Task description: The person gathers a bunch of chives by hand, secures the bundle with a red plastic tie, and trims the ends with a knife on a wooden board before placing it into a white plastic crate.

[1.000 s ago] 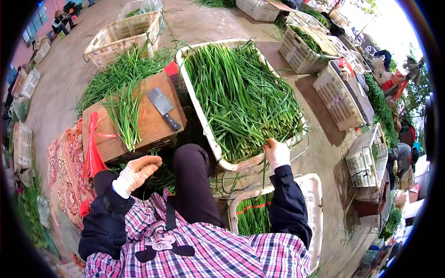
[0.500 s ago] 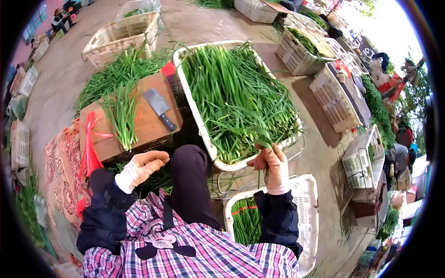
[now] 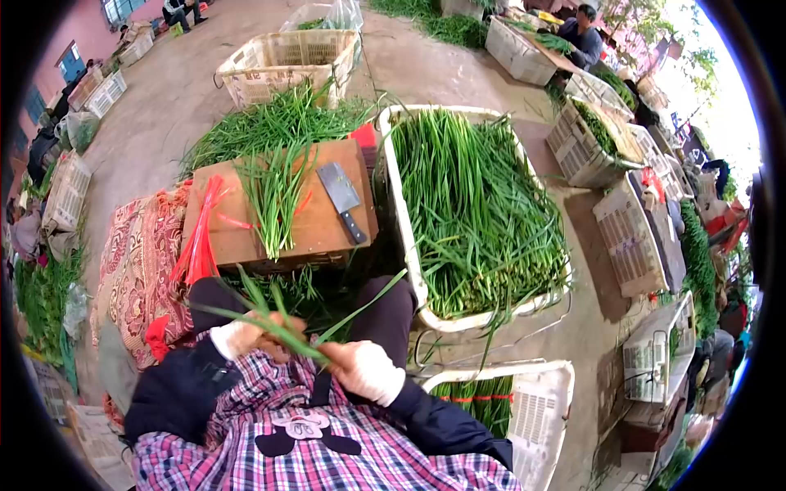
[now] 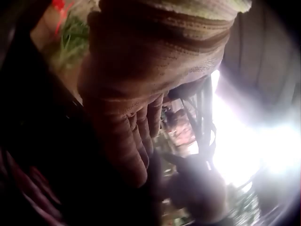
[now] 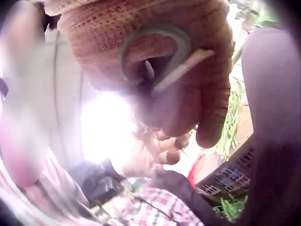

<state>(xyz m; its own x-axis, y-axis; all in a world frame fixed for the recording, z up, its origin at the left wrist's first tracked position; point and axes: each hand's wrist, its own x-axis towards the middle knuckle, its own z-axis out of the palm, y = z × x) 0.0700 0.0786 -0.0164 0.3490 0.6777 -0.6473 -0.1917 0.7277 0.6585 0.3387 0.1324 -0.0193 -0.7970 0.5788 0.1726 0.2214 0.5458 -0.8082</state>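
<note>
My right hand [image 3: 363, 370], in a pale knit glove, pinches a few flat garlic chive leaves [image 3: 282, 330] in front of my lap. In the right wrist view, a curled leaf [image 5: 176, 34] and a white stem end [image 5: 186, 69] poke out at its fingers. My left hand [image 3: 248, 335], gloved too, is right beside it, and the leaves cross over its fingers in the head view. Its fingers [image 4: 124, 150] extend loosely in the left wrist view. Ahead, a cleaver [image 3: 340, 196] and a small bunch of chives [image 3: 278, 196] lie on a wooden board [image 3: 225, 245].
A large white crate [image 3: 407, 245] heaped with chives stands right of the board. Below it, another crate [image 3: 544, 401] holds red-banded bunches [image 3: 491, 401]. Red ties [image 3: 201, 237] hang over the board's left edge, beside a patterned cloth [image 3: 143, 270]. Loose chives [image 3: 246, 135] pile behind the board.
My right hand has drawn the leaves away from the large crate, leftward and down to my lap, next to my left hand. The head view has shifted, so the surroundings appear further right and lower.
</note>
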